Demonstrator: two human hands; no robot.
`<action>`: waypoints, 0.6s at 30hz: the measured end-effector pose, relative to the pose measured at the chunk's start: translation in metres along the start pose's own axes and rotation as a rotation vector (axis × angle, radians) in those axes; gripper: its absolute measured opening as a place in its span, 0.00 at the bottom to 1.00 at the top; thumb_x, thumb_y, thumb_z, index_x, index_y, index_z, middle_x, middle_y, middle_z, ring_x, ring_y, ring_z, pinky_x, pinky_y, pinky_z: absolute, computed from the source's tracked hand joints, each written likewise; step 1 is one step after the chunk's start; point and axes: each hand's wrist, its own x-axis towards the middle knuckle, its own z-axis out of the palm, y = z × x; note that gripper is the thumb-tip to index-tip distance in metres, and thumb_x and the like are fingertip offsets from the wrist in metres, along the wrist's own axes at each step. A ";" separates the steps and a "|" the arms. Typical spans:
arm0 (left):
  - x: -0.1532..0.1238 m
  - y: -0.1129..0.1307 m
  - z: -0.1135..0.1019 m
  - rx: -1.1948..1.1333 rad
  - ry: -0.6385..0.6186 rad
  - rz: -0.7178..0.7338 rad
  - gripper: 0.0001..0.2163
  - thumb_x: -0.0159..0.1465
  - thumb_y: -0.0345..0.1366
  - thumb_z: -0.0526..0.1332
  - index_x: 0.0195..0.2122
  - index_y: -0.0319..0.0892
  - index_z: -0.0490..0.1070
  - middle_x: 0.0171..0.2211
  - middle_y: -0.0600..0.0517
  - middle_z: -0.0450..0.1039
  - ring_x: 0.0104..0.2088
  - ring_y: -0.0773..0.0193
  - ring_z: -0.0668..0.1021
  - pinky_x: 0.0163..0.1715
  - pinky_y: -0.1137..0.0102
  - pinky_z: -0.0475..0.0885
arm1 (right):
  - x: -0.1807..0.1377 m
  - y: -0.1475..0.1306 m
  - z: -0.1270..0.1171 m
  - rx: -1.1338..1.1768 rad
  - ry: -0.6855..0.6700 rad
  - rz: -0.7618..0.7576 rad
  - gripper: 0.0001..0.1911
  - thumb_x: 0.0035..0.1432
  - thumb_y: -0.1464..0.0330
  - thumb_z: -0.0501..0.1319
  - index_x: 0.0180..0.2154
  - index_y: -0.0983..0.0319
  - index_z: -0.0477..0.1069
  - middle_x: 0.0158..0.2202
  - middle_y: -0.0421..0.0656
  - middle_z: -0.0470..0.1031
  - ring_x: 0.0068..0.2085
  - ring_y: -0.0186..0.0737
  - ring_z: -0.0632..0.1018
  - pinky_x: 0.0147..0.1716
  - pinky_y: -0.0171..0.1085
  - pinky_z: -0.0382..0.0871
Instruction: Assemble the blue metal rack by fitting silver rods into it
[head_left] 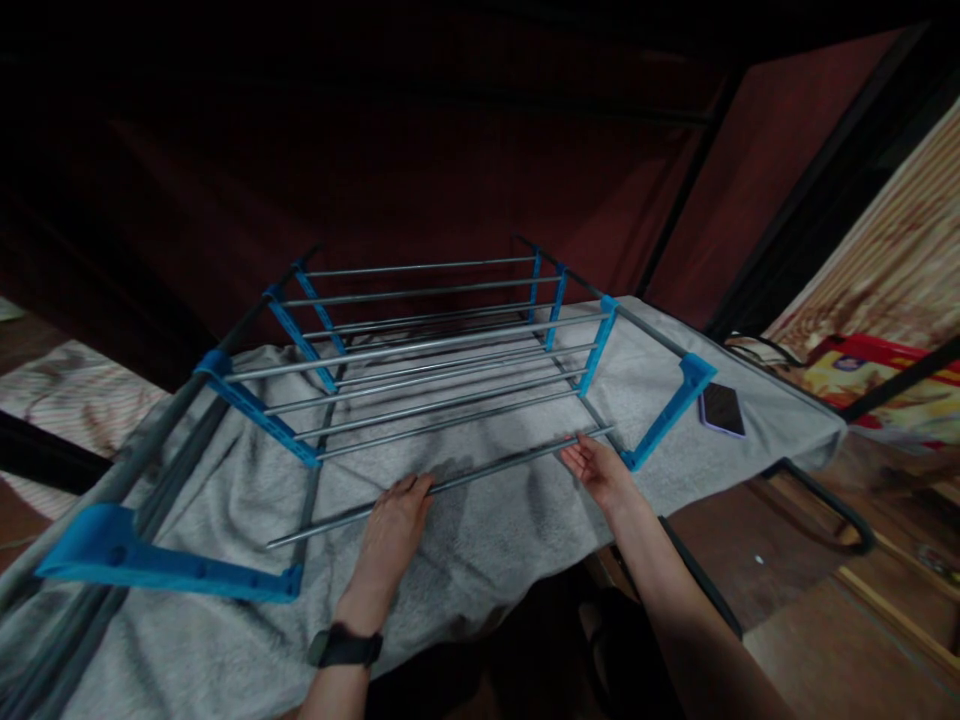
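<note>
A thin grey metal rod (495, 466) slants across the front of a rack frame, its left end lower and nearer to me. Around its left part the fingers of my left hand (397, 520) are closed, seen from the back of the hand. Near the right end, my right hand (596, 470) grips the same rod between thumb and fingers, palm partly turned up. The rack has blue plastic brackets (596, 345) with several rods (420, 347) fixed between them. Two front brackets, one at left (187, 570) and one at right (667, 415), have no rod between them.
A grey cloth (510, 560) covers the surface under the rack. A phone (722, 409) lies on it at the right. Beyond the right edge are a dark curved tube (825, 490) and a red and yellow package (877, 375). Dark red panels (420, 180) stand behind.
</note>
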 end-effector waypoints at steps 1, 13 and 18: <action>0.001 0.000 0.001 0.012 -0.006 0.002 0.14 0.71 0.33 0.50 0.52 0.42 0.71 0.49 0.45 0.77 0.47 0.56 0.79 0.51 0.63 0.70 | 0.001 0.001 -0.001 0.003 0.002 0.006 0.10 0.63 0.78 0.58 0.30 0.62 0.72 0.26 0.42 0.79 0.27 0.34 0.80 0.34 0.32 0.81; 0.006 -0.008 0.003 0.057 -0.084 0.018 0.15 0.72 0.33 0.49 0.53 0.43 0.72 0.47 0.45 0.78 0.47 0.56 0.79 0.50 0.63 0.70 | 0.012 0.001 -0.007 -0.009 0.013 0.031 0.10 0.64 0.78 0.58 0.31 0.62 0.72 0.26 0.42 0.80 0.27 0.33 0.81 0.34 0.32 0.81; 0.002 -0.010 0.006 0.012 -0.044 0.032 0.15 0.72 0.33 0.49 0.52 0.43 0.73 0.48 0.44 0.78 0.49 0.56 0.78 0.53 0.60 0.69 | 0.015 -0.006 -0.016 -0.039 -0.022 0.017 0.10 0.63 0.79 0.58 0.32 0.62 0.73 0.29 0.42 0.81 0.30 0.33 0.82 0.36 0.33 0.81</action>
